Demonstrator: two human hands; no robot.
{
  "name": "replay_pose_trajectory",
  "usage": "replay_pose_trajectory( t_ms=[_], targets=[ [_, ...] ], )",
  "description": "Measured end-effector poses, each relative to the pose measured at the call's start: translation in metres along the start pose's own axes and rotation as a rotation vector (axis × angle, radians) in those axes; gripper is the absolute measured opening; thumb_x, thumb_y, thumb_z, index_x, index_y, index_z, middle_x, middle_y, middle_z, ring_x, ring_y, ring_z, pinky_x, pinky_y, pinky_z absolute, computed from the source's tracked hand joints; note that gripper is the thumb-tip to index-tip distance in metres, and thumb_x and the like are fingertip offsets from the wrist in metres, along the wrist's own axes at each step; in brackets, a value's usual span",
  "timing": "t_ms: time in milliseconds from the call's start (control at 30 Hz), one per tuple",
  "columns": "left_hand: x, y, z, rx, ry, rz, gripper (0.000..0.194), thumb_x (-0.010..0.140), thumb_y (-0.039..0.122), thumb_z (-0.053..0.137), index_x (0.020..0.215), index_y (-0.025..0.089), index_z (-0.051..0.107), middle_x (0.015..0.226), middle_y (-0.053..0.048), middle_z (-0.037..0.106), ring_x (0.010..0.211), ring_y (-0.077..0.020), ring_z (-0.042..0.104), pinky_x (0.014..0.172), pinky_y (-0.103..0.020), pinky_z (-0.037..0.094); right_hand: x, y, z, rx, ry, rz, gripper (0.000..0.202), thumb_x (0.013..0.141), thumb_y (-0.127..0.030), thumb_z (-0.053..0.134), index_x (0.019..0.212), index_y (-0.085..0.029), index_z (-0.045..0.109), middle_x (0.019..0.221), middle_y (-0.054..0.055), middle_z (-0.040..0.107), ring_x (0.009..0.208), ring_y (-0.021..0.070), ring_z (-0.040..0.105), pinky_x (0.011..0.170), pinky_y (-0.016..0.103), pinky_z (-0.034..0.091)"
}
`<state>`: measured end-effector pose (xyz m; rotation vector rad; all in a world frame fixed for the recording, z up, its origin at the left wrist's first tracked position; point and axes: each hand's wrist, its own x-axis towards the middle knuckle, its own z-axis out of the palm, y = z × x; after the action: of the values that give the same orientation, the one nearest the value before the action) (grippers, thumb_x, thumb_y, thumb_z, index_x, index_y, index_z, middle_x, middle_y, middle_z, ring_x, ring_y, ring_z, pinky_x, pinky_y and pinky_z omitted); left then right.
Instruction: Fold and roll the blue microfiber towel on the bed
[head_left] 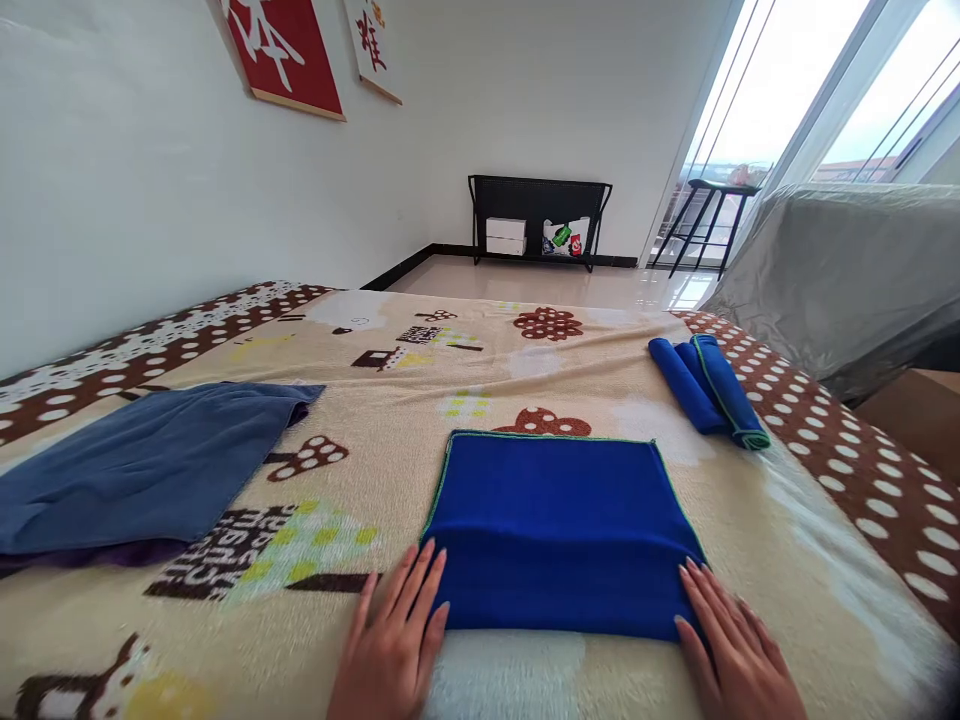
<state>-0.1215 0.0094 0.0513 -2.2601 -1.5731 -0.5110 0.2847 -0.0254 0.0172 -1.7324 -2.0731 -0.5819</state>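
A blue cloth [562, 530] with green edging lies flat on the patterned blanket [390, 410], its near part showing a soft crease across it. My left hand [397, 635] rests at the cloth's near left corner, fingers stretched out and slightly apart. At the near right corner lies my right hand [731, 640], palm down with its fingers extended, the fingertips touching the cloth's edge. Neither hand grips anything. Rolled blue cloths [709, 390] sit together at the right, beyond my right hand. On the left lies a grey-blue cloth [150, 470] with purple showing underneath.
A brown border with white dots [840, 450] runs along the blanket's right side. Beyond the bed stand a black rack [540, 205] by the wall and a black stool [705, 220]. A grey-covered object [855, 270] and a cardboard box [915, 420] are at the right.
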Motion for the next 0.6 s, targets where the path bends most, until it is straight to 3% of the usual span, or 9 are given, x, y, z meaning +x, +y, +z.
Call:
replay_pose_trajectory(
  t_ms=[100, 200, 300, 400, 467, 600],
  targets=[
    [0.000, 0.001, -0.005, 0.004, 0.024, -0.085, 0.059, 0.095, 0.026, 0.045, 0.153, 0.028, 0.031, 0.147, -0.002, 0.053, 0.137, -0.0255, 0.045, 0.121, -0.052, 0.001, 0.000, -0.005, -0.003, -0.022, 0.026, 0.090, 0.065, 0.098, -0.047, 0.032, 0.156, -0.020, 0.024, 0.145, 0.011, 0.050, 0.126, 0.0317, 0.055, 0.111, 0.056, 0.025],
    [0.018, 0.037, -0.005, -0.012, 0.069, -0.018, 0.061, 0.094, 0.021, 0.045, 0.153, 0.021, 0.031, 0.148, -0.004, 0.051, 0.139, -0.0243, 0.042, 0.121, -0.049, 0.005, 0.020, -0.046, -0.003, -0.002, 0.066, 0.101, 0.065, 0.097, -0.041, 0.036, 0.156, -0.016, 0.023, 0.147, 0.014, 0.047, 0.130, 0.0323, 0.051, 0.111, 0.057, 0.024],
    [0.040, 0.083, -0.001, -0.040, 0.036, 0.168, 0.061, 0.091, 0.019, 0.046, 0.150, 0.013, 0.036, 0.152, -0.004, 0.045, 0.142, -0.0202, 0.037, 0.120, -0.038, 0.013, 0.047, -0.092, 0.000, 0.084, 0.037, -0.120, 0.064, 0.098, -0.036, 0.041, 0.156, -0.014, 0.022, 0.148, 0.009, 0.046, 0.134, 0.0229, 0.048, 0.112, 0.043, 0.027],
    [0.051, 0.105, 0.005, -0.050, 0.005, 0.227, 0.056, 0.093, 0.028, 0.046, 0.148, 0.018, 0.041, 0.152, 0.000, 0.045, 0.141, -0.0177, 0.039, 0.114, -0.035, 0.022, 0.061, -0.108, 0.004, 0.107, -0.026, -0.254, 0.061, 0.098, -0.034, 0.044, 0.154, -0.016, 0.027, 0.151, 0.004, 0.043, 0.137, 0.0173, 0.044, 0.112, 0.035, 0.028],
    [0.050, 0.097, 0.006, -0.030, -0.019, 0.182, 0.054, 0.096, 0.034, 0.045, 0.149, 0.022, 0.040, 0.152, 0.001, 0.045, 0.139, -0.0175, 0.041, 0.111, -0.036, 0.026, 0.058, -0.096, 0.005, 0.084, -0.051, -0.215, 0.061, 0.098, -0.038, 0.043, 0.154, -0.017, 0.027, 0.152, 0.004, 0.041, 0.138, 0.0183, 0.043, 0.112, 0.036, 0.027],
    [0.032, 0.046, 0.006, 0.046, -0.075, 0.056, 0.057, 0.098, 0.033, 0.044, 0.153, 0.023, 0.031, 0.154, 0.002, 0.042, 0.140, -0.0177, 0.040, 0.115, -0.038, 0.020, 0.031, -0.037, 0.006, 0.026, -0.088, -0.058, 0.064, 0.100, -0.045, 0.034, 0.156, -0.017, 0.021, 0.153, 0.005, 0.039, 0.139, 0.0216, 0.042, 0.112, 0.040, 0.026]
  ],
)
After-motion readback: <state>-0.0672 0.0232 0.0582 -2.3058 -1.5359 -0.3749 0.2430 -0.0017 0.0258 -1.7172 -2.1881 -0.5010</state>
